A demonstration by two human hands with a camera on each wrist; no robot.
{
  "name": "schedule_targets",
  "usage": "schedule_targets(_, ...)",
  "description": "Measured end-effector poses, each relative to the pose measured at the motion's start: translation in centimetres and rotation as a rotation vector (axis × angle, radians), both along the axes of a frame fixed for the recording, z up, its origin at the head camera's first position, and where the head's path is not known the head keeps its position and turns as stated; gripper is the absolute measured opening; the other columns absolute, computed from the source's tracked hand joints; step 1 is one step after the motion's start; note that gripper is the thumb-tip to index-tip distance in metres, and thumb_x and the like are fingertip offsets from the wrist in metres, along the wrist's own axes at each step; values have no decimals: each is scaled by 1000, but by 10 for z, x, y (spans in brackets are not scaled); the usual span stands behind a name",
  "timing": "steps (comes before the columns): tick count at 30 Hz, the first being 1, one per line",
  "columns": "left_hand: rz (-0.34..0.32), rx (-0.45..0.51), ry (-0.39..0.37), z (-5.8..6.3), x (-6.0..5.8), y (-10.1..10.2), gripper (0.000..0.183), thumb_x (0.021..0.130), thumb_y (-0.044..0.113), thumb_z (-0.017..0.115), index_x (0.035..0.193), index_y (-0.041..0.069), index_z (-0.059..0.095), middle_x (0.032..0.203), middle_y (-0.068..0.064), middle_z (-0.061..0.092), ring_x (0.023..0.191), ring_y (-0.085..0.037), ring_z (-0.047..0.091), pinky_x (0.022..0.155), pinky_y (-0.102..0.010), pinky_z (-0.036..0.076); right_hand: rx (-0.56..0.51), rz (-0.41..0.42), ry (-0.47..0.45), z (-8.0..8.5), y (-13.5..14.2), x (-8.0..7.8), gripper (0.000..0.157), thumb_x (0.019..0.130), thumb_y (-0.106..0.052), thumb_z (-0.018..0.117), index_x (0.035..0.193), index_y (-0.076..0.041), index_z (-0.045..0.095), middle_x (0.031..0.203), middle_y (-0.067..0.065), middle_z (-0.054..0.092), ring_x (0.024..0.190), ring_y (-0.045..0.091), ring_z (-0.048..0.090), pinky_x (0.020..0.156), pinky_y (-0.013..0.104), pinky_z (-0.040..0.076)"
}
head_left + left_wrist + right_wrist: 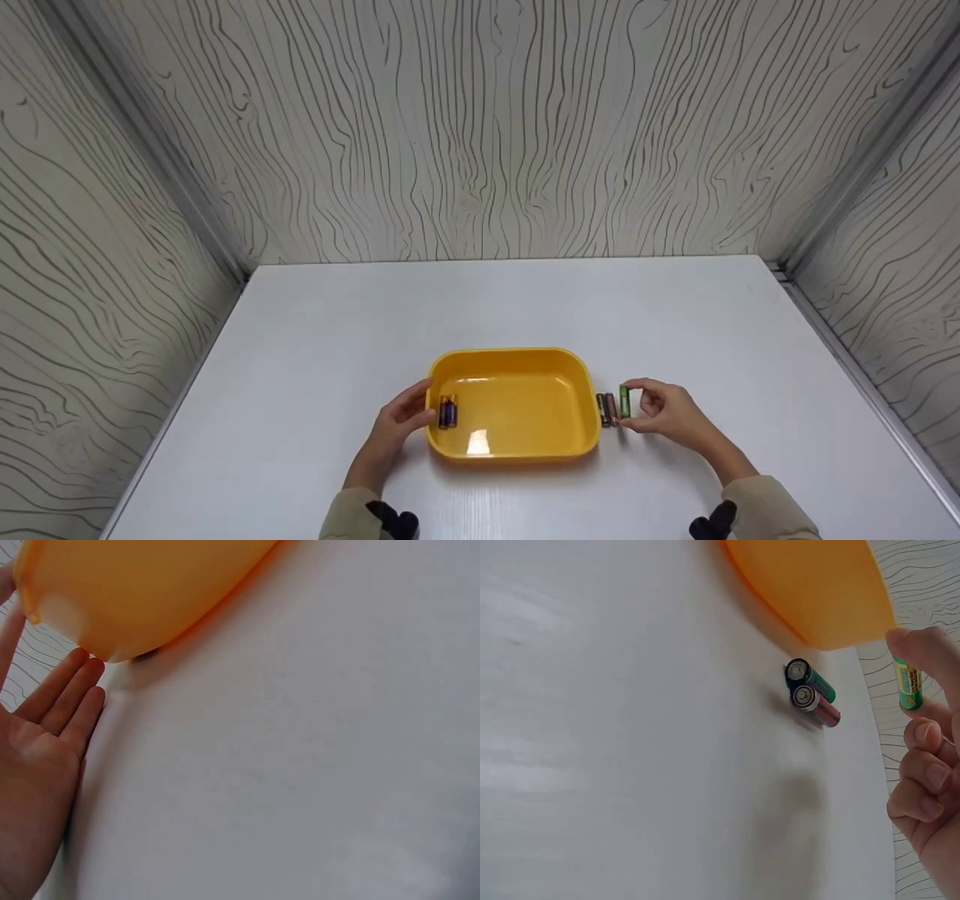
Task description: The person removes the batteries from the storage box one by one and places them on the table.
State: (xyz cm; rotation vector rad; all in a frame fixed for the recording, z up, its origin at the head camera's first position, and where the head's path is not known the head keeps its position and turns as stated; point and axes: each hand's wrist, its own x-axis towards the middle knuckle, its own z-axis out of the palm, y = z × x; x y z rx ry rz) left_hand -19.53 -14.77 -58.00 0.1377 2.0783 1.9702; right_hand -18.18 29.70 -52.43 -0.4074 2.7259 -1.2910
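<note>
A yellow plastic tray point(525, 412) sits on the white table. My left hand point(394, 424) grips its left wall, thumb over the rim and fingers along the outside; in the left wrist view three fingertips point(91, 667) stretch toward the tray's underside. Two dark purple batteries point(448, 412) stand side by side against the inner left wall. My right hand point(671, 412) pinches a green battery point(907, 682) end to end between thumb and index finger, its other fingers curled. Just outside the tray's right wall lie a dark green battery point(812, 680) and a red battery point(817, 706), next to each other.
The white tabletop point(360, 322) runs back to a wood-patterned panel point(480, 135). Similar panels with grey metal frames stand on the left point(90, 300) and right point(892, 285). Dark wrist devices show by both sleeves.
</note>
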Motion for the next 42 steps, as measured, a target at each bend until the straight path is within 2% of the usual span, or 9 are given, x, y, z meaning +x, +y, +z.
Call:
schedule_targets(3,3,-4,-4,1,0,0,61,90,31,67,145,19,44,151,-7,46,136,-22,48,117,-37,39,21,-2,-8,-4,3,0,51,75,-19,81,118,3,62,67,-6,44,59,-4,38,53,15,38)
schedule_targets(11,4,-12,-3,4,1,0,62,90,32,66,146,19,43,151,-8,45,138,-25,46,119,-45,34,78,7,-28,-13,5,-3,53,75,-19,80,119,2,61,68,-4,47,59,-3,38,53,14,37)
schedule_targets(19,11,-15,-13,3,1,0,62,89,33,67,145,21,43,151,-6,46,136,-23,48,119,-43,35,116,20,-10,-19,6,-8,51,74,-17,80,118,4,62,67,-4,47,59,-3,37,54,15,35)
schedule_targets(23,11,-17,-14,2,2,1,60,90,33,66,145,22,44,150,-5,47,136,-23,48,119,-45,35,147,15,-28,-22,7,-11,52,74,-18,80,118,3,62,67,-5,45,58,-2,36,54,15,34)
schedule_targets(32,17,-8,-18,3,2,2,59,91,29,65,145,18,44,148,-8,48,134,-23,50,116,-41,39,199,23,-70,-22,5,-15,56,73,-21,81,121,2,62,67,-4,47,59,1,37,53,17,31)
schedule_targets(42,36,-24,-40,5,3,4,59,90,31,66,144,22,45,150,-4,47,137,-23,47,119,-45,33,205,19,-81,-22,4,-15,57,73,-16,80,125,-2,61,68,-3,48,59,2,37,53,16,31)
